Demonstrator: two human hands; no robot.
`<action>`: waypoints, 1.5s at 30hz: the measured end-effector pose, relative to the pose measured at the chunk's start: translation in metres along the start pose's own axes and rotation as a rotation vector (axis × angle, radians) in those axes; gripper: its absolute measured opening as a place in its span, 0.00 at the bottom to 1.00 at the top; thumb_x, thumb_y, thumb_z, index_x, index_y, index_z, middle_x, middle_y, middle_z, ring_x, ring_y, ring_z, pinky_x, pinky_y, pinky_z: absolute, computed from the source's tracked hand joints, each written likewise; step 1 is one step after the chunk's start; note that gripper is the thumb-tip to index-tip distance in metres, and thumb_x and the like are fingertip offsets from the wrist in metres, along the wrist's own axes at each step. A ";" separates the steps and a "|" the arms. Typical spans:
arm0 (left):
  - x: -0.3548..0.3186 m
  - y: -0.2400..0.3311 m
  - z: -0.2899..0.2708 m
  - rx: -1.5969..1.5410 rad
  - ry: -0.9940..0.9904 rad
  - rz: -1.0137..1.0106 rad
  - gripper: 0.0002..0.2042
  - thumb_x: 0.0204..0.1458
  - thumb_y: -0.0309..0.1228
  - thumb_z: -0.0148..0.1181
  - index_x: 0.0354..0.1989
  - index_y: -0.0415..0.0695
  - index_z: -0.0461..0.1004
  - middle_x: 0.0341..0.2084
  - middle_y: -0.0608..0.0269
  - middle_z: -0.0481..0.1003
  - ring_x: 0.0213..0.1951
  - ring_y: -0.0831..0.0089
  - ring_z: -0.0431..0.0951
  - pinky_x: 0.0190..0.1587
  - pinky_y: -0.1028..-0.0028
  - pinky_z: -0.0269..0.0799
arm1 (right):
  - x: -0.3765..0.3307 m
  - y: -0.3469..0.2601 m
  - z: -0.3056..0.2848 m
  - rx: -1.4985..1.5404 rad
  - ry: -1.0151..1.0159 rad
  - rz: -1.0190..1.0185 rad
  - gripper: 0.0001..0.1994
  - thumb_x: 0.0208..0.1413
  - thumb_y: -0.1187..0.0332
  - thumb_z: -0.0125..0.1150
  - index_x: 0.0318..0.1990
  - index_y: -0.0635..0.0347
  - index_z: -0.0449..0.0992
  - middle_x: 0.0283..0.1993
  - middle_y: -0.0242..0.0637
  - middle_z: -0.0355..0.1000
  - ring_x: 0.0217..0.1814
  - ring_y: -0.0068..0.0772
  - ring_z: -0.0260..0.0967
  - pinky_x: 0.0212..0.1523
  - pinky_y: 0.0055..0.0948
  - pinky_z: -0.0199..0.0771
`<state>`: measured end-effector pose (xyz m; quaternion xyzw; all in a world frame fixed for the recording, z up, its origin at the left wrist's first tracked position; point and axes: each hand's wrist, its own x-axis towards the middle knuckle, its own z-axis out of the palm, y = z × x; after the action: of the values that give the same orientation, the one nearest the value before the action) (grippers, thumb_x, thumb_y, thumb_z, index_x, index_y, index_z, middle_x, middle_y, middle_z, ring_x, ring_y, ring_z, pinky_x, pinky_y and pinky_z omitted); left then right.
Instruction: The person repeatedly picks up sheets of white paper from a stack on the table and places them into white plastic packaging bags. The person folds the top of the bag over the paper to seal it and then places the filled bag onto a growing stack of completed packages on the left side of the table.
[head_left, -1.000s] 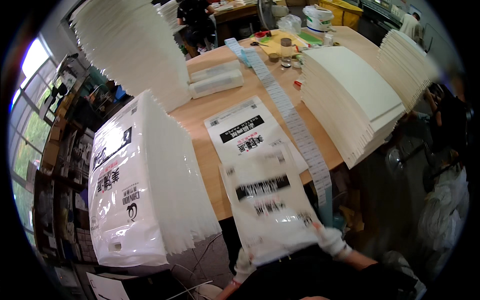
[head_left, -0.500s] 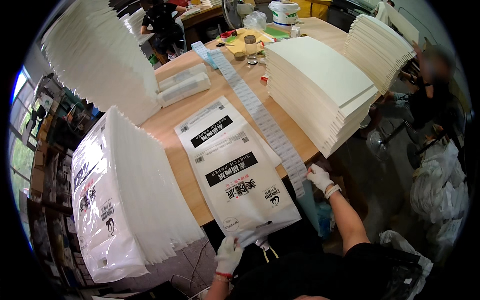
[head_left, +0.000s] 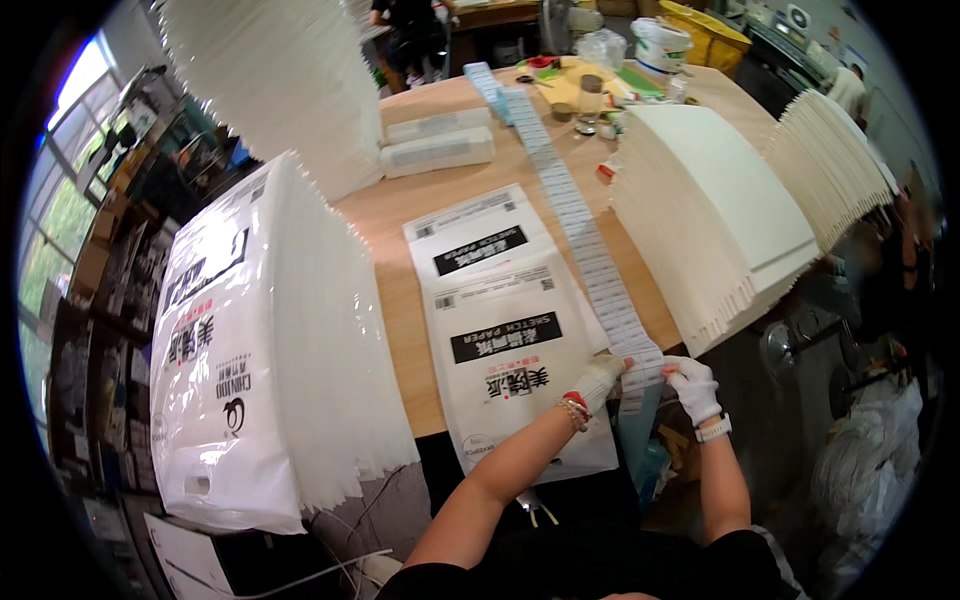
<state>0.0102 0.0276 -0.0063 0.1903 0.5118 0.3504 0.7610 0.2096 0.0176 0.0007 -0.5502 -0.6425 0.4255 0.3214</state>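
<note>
A long strip of printed labels (head_left: pixel 570 205) runs from the far side of the table down to its near edge. My left hand (head_left: pixel 600 380), in a white glove with bare fingertips, pinches the strip's left side close to its near end. At the right edge my right hand (head_left: pixel 693 390), gloved the same way, has its fingertips closed on the strip. Under my left forearm lies a white printed plastic paper bag (head_left: pixel 470 390), flat, overlapping another printed bag (head_left: pixel 450 225) farther back.
A tall stack of plastic-wrapped packs (head_left: pixel 230 360) stands at left, with another stack (head_left: pixel 290 80) behind it. White paper piles (head_left: pixel 710 190) fill the right side. Two wrapped rolls (head_left: pixel 440 150), a glass (head_left: pixel 588 105) and a bucket (head_left: pixel 660 48) are farther back. People sit beyond.
My left hand has left the bag's near corner and moved up and right to the label strip. My right hand stays by the strip's edge. The view has shifted.
</note>
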 end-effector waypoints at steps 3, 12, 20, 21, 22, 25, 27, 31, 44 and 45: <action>0.025 -0.017 -0.014 -0.031 0.000 -0.033 0.08 0.51 0.35 0.56 0.25 0.47 0.68 0.11 0.73 0.62 0.10 0.81 0.55 0.11 0.77 0.47 | -0.013 -0.002 0.004 0.050 0.124 0.023 0.14 0.48 0.82 0.50 0.44 0.70 0.71 0.43 0.41 0.71 0.42 0.25 0.70 0.45 0.23 0.70; 0.025 -0.021 -0.019 -0.120 -0.106 -0.067 0.07 0.49 0.34 0.58 0.23 0.46 0.71 0.10 0.73 0.64 0.09 0.82 0.54 0.10 0.77 0.45 | 0.005 -0.006 0.006 -0.060 -0.021 0.153 0.10 0.48 0.77 0.55 0.39 0.71 0.74 0.34 0.38 0.73 0.32 0.20 0.66 0.36 0.20 0.68; 0.032 -0.024 -0.022 0.188 0.039 -0.020 0.13 0.51 0.39 0.56 0.20 0.47 0.65 0.11 0.71 0.61 0.11 0.79 0.57 0.14 0.76 0.54 | -0.016 -0.070 0.032 -0.182 0.244 -0.300 0.08 0.43 0.85 0.53 0.33 0.72 0.74 0.46 0.46 0.68 0.45 0.31 0.68 0.43 0.24 0.71; 0.027 -0.030 -0.036 0.203 -0.125 0.152 0.12 0.51 0.40 0.56 0.24 0.46 0.67 0.15 0.70 0.65 0.16 0.79 0.61 0.17 0.77 0.58 | -0.012 -0.074 0.041 -0.015 0.274 -0.283 0.08 0.42 0.86 0.53 0.32 0.72 0.74 0.46 0.46 0.68 0.45 0.30 0.68 0.44 0.24 0.71; 0.025 -0.034 -0.041 0.170 -0.107 0.208 0.11 0.52 0.37 0.54 0.32 0.41 0.68 0.18 0.63 0.68 0.20 0.73 0.67 0.24 0.72 0.63 | 0.000 -0.081 0.049 -0.059 0.211 -0.340 0.07 0.43 0.86 0.53 0.31 0.69 0.74 0.43 0.44 0.69 0.42 0.30 0.68 0.41 0.24 0.71; -0.019 -0.047 -0.056 0.265 0.062 0.495 0.15 0.52 0.33 0.52 0.43 0.36 0.67 0.25 0.55 0.71 0.29 0.65 0.72 0.34 0.67 0.69 | 0.043 -0.137 0.109 0.185 -0.076 0.161 0.04 0.49 0.78 0.54 0.32 0.63 0.75 0.29 0.36 0.71 0.33 0.25 0.69 0.33 0.21 0.68; -0.053 -0.064 -0.081 0.440 0.280 0.717 0.17 0.51 0.32 0.55 0.47 0.35 0.66 0.28 0.57 0.71 0.32 0.66 0.73 0.38 0.69 0.70 | 0.092 -0.112 0.170 0.086 -0.135 -0.157 0.06 0.52 0.71 0.53 0.33 0.61 0.75 0.25 0.34 0.71 0.30 0.23 0.68 0.31 0.22 0.66; -0.135 -0.102 -0.161 0.926 0.756 0.870 0.23 0.42 0.27 0.62 0.48 0.35 0.64 0.39 0.50 0.67 0.39 0.60 0.71 0.43 0.68 0.69 | 0.164 -0.097 0.278 -0.064 -0.322 -0.006 0.10 0.51 0.61 0.51 0.33 0.53 0.76 0.28 0.39 0.73 0.30 0.31 0.70 0.33 0.28 0.68; -0.186 -0.187 -0.195 0.568 0.901 0.365 0.20 0.46 0.28 0.58 0.47 0.34 0.63 0.41 0.47 0.68 0.39 0.58 0.73 0.42 0.66 0.69 | 0.197 -0.102 0.342 -0.405 -0.189 -0.125 0.10 0.51 0.61 0.48 0.32 0.47 0.77 0.32 0.44 0.73 0.38 0.47 0.69 0.39 0.38 0.69; -0.186 -0.187 -0.195 0.540 0.897 0.354 0.19 0.46 0.29 0.58 0.46 0.35 0.64 0.41 0.46 0.68 0.40 0.57 0.73 0.42 0.65 0.69 | 0.197 -0.102 0.343 -0.412 -0.188 -0.127 0.10 0.51 0.61 0.48 0.32 0.47 0.77 0.32 0.44 0.73 0.38 0.47 0.69 0.39 0.38 0.69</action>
<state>-0.1474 -0.2487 -0.0868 0.2940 0.8176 0.3761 0.3220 -0.1734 0.1411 -0.0664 -0.5206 -0.7762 0.3140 0.1672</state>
